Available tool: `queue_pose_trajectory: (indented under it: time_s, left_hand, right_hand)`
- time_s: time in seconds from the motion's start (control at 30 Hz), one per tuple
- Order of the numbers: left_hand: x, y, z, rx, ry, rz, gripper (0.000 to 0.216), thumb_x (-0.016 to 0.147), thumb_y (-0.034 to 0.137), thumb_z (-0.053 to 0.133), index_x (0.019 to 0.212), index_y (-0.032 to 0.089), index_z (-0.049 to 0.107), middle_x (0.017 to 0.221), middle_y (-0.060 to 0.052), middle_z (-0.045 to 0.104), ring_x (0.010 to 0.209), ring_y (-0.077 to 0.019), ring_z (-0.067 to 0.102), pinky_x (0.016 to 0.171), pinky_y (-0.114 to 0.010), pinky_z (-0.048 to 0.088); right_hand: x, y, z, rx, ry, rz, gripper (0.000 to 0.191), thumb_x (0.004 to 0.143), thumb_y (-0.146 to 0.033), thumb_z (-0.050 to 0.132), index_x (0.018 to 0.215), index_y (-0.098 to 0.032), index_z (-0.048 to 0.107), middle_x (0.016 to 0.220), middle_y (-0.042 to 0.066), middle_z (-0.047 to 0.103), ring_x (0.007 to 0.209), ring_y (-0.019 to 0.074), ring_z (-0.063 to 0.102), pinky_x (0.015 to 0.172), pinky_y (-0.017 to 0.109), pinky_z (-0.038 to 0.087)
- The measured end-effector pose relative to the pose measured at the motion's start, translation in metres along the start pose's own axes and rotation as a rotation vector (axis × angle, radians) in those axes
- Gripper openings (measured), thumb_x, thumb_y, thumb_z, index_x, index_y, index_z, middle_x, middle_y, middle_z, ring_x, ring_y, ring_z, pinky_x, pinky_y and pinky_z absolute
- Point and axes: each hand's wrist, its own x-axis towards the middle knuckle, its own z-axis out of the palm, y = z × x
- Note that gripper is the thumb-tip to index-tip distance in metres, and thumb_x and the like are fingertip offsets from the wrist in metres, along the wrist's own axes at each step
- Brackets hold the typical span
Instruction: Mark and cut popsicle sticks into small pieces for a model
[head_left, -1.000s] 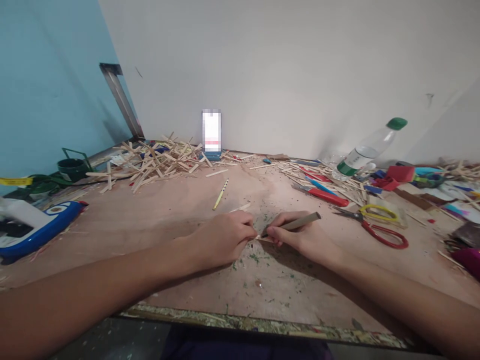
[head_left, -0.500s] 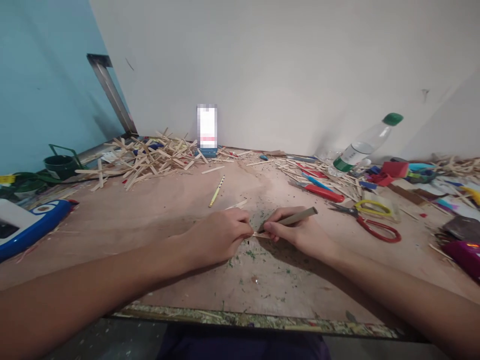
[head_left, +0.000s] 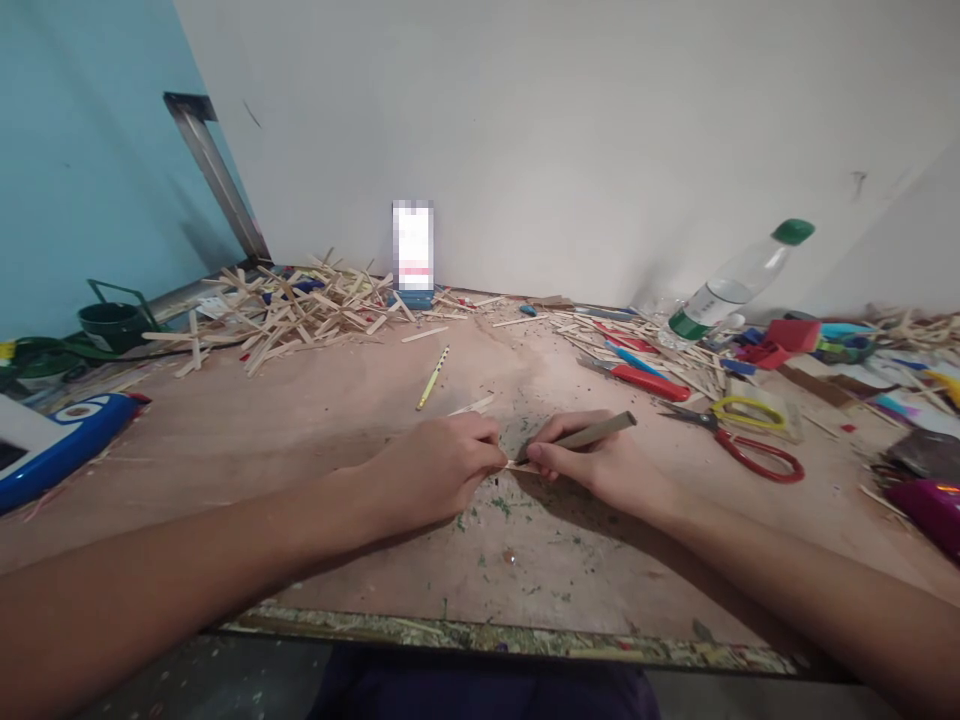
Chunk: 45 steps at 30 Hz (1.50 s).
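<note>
Left hand (head_left: 442,470) pinches a stick (head_left: 517,466); right hand (head_left: 600,468) clasps a tool (head_left: 592,433) touching it. Right of the stick lie scissors (head_left: 754,445); far left, a pot (head_left: 109,326).

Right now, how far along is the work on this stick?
Done: crumbs on the table by the hands suggest some cutting is done. In hand: the left hand pins a short stick, and the right hand holds a grey tool tip-down on it. Left: I cannot tell if the stick is cut through; a pile of sticks lies at the back.
</note>
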Motion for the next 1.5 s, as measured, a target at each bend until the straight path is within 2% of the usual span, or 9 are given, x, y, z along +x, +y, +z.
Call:
queue_pose_trajectory:
  time_s: [0.23, 0.4, 0.5, 0.73, 1.07, 1.3, 1.5]
  left_hand:
    - [-0.001, 0.008, -0.003, 0.126, -0.067, -0.025, 0.025, 0.098, 0.011, 0.055, 0.101, 0.017, 0.079, 0.095, -0.006, 0.067, 0.088, -0.0224, 0.062, 0.076, -0.035, 0.047]
    - [0.000, 0.015, -0.003, 0.233, -0.063, 0.012, 0.021, 0.096, 0.011, 0.055, 0.091, 0.015, 0.075, 0.090, -0.007, 0.062, 0.084, -0.0236, 0.060, 0.073, -0.037, 0.047]
    - [0.001, 0.016, -0.003, 0.256, -0.071, 0.019, 0.021, 0.096, 0.010, 0.055, 0.086, 0.015, 0.072, 0.089, -0.007, 0.061, 0.082, -0.0227, 0.059, 0.071, -0.036, 0.048]
    - [0.000, 0.018, -0.005, 0.257, -0.118, -0.013, 0.020, 0.095, 0.009, 0.055, 0.089, 0.015, 0.074, 0.093, -0.008, 0.063, 0.087, -0.0232, 0.061, 0.074, -0.036, 0.049]
    - [0.000, 0.014, -0.004, 0.231, -0.061, 0.007, 0.019, 0.093, 0.008, 0.057, 0.084, 0.015, 0.073, 0.090, -0.007, 0.063, 0.083, -0.0214, 0.060, 0.072, -0.034, 0.049]
    - [-0.002, 0.011, -0.005, 0.190, -0.022, 0.062, 0.022, 0.095, 0.009, 0.055, 0.090, 0.016, 0.075, 0.090, -0.007, 0.064, 0.082, -0.0212, 0.059, 0.073, -0.034, 0.045]
    - [-0.005, 0.015, -0.005, 0.084, 0.018, 0.056, 0.027, 0.094, 0.009, 0.052, 0.083, 0.018, 0.076, 0.081, -0.005, 0.061, 0.078, -0.0201, 0.058, 0.073, -0.034, 0.043]
  right_hand:
    - [-0.001, -0.001, 0.000, -0.036, -0.010, -0.058, 0.024, 0.083, -0.034, 0.072, 0.070, -0.013, 0.075, 0.063, 0.005, 0.069, 0.058, 0.0125, 0.055, 0.053, 0.024, 0.040]
    - [-0.001, 0.002, -0.001, -0.039, -0.014, -0.050, 0.026, 0.083, -0.035, 0.071, 0.069, -0.013, 0.073, 0.062, 0.005, 0.069, 0.056, 0.0128, 0.055, 0.052, 0.025, 0.040]
    - [-0.002, 0.004, -0.002, -0.036, -0.012, -0.046, 0.026, 0.083, -0.036, 0.071, 0.069, -0.014, 0.072, 0.063, 0.006, 0.069, 0.057, 0.0133, 0.055, 0.054, 0.025, 0.041]
    - [-0.003, 0.003, -0.003, -0.042, -0.014, -0.042, 0.027, 0.083, -0.036, 0.071, 0.068, -0.014, 0.072, 0.068, 0.008, 0.071, 0.061, 0.0151, 0.058, 0.056, 0.027, 0.042]
    - [-0.001, 0.003, -0.003, -0.022, 0.010, -0.039, 0.025, 0.083, -0.034, 0.071, 0.067, -0.015, 0.072, 0.064, 0.006, 0.072, 0.058, 0.0146, 0.061, 0.055, 0.025, 0.045]
    - [-0.002, -0.004, -0.003, 0.009, 0.003, 0.032, 0.023, 0.081, -0.034, 0.073, 0.067, -0.016, 0.069, 0.061, 0.004, 0.069, 0.057, 0.0137, 0.060, 0.055, 0.025, 0.045]
    - [-0.003, -0.006, -0.006, -0.102, -0.085, -0.083, 0.022, 0.082, -0.031, 0.072, 0.069, -0.014, 0.071, 0.061, 0.001, 0.063, 0.056, 0.0108, 0.049, 0.051, 0.022, 0.037]
